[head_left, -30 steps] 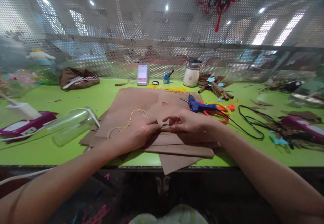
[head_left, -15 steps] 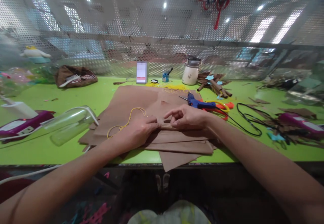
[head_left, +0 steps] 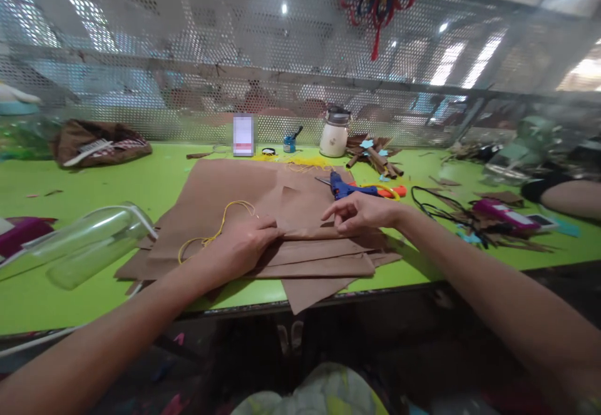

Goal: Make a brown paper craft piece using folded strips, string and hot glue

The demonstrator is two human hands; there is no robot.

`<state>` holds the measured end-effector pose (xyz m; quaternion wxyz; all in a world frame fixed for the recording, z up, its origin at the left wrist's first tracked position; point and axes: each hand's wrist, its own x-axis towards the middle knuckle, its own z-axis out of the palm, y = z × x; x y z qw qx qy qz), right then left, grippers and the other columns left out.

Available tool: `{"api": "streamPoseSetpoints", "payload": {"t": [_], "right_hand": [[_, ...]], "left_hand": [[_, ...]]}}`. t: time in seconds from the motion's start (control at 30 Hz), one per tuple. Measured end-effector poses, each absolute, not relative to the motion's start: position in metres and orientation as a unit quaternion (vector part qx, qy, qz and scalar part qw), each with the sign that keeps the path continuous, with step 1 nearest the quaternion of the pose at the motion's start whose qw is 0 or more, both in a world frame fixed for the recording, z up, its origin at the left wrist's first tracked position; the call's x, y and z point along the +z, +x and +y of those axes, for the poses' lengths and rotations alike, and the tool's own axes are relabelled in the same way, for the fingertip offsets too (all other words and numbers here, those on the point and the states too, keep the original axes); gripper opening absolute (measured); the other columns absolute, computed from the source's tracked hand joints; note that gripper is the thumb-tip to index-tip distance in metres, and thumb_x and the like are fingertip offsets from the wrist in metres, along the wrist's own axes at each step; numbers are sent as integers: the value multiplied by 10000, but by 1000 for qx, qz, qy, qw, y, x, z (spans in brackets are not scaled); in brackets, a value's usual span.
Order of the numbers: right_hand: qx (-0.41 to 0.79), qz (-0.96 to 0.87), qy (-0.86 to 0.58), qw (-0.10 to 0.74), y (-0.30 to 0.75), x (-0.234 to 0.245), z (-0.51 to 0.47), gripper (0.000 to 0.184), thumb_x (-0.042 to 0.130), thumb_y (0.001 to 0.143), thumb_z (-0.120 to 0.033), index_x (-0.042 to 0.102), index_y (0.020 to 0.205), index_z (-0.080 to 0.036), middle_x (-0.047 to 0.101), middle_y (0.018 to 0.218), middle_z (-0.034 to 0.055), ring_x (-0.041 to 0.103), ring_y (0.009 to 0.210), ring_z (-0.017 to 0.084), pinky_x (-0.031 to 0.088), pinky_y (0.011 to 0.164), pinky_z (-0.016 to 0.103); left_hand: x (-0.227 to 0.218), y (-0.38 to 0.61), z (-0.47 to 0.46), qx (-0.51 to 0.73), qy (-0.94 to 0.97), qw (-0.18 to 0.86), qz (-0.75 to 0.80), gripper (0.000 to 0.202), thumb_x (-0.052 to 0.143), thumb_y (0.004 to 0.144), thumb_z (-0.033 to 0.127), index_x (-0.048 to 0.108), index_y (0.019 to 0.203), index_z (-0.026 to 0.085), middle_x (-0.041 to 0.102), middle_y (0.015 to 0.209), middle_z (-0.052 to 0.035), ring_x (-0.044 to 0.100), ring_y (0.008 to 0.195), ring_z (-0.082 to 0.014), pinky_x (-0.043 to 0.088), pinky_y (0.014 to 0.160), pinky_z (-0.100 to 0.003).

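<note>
A stack of brown paper sheets [head_left: 235, 189] lies on the green table [head_left: 154, 180] in front of me. My left hand [head_left: 244, 243] presses down on a folded edge of the brown paper, fingers curled and pinching it. A thin yellow string [head_left: 213, 233] curls over the paper just left of that hand. My right hand [head_left: 361, 213] hovers a little above the paper to the right, fingers loosely spread and holding nothing. Just beyond it lie a blue glue gun [head_left: 345, 188] and orange-handled scissors [head_left: 389, 191].
A clear plastic bottle [head_left: 89, 246] lies on its side at the left. A black cord [head_left: 436, 205], a purple device [head_left: 500, 210] and paper scraps sit at the right, where another person's arm [head_left: 563, 193] rests. A white jar [head_left: 334, 134], a brown pouch [head_left: 98, 143] and a mesh wall [head_left: 188, 71] stand behind.
My right hand has let go of the fold and lifted to the right, toward the glue gun. My left hand stays on the paper. The view has swung right.
</note>
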<state>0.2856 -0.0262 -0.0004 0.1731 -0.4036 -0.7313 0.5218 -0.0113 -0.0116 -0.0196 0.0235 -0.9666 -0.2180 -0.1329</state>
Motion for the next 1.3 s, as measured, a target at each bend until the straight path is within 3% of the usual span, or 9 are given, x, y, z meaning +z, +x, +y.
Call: {"api": "streamPoseSetpoints", "payload": {"t": [0.3, 0.5, 0.67, 0.93, 1.1, 1.3], "right_hand": [[461, -746, -440, 192, 294, 4, -40, 401, 679, 698, -259, 595, 1068, -129, 613, 874, 45, 567, 759, 119, 437, 676, 228], [178, -820, -519, 162, 249, 12, -54, 294, 545, 812, -327, 628, 1039, -161, 667, 901, 76, 589, 794, 170, 417, 692, 264], [8, -843, -514, 157, 209, -6, -64, 279, 418, 887, -272, 656, 799, -158, 674, 777, 89, 572, 710, 166, 347, 620, 255], [50, -839, -510, 185, 213, -21, -47, 207, 458, 863, -227, 625, 772, -146, 648, 692, 63, 517, 590, 126, 340, 566, 226], [129, -841, -460, 252, 225, -22, -47, 129, 511, 828, -176, 635, 846, -148, 642, 795, 54, 545, 698, 137, 407, 652, 245], [49, -868, -401, 288, 229, -23, -60, 169, 548, 834, -270, 673, 867, -161, 587, 824, 80, 495, 835, 187, 407, 769, 337]], "left_hand": [[-16, -11, -12, -144, -967, 19, -208, 266, 371, 882, 139, 629, 944, 158, 562, 803, -55, 492, 673, -128, 373, 633, -245], [-14, -11, -15, -149, -967, 23, -205, 260, 376, 883, 160, 630, 936, 159, 562, 806, -58, 506, 682, -131, 382, 633, -240], [-16, -12, -16, -153, -962, 18, -225, 276, 365, 886, 159, 619, 994, 177, 564, 846, -56, 518, 715, -132, 392, 647, -236], [-8, -10, -17, -120, -967, 26, -224, 259, 358, 895, 182, 615, 888, 149, 548, 840, -60, 496, 726, -146, 387, 688, -266], [-7, -8, -18, -135, -964, -7, -231, 238, 381, 890, 189, 615, 912, 150, 551, 887, -55, 511, 770, -143, 389, 716, -262], [-9, -8, -16, -153, -957, -46, -241, 266, 375, 898, 223, 631, 908, 150, 561, 884, -57, 523, 805, -145, 395, 754, -262]]}}
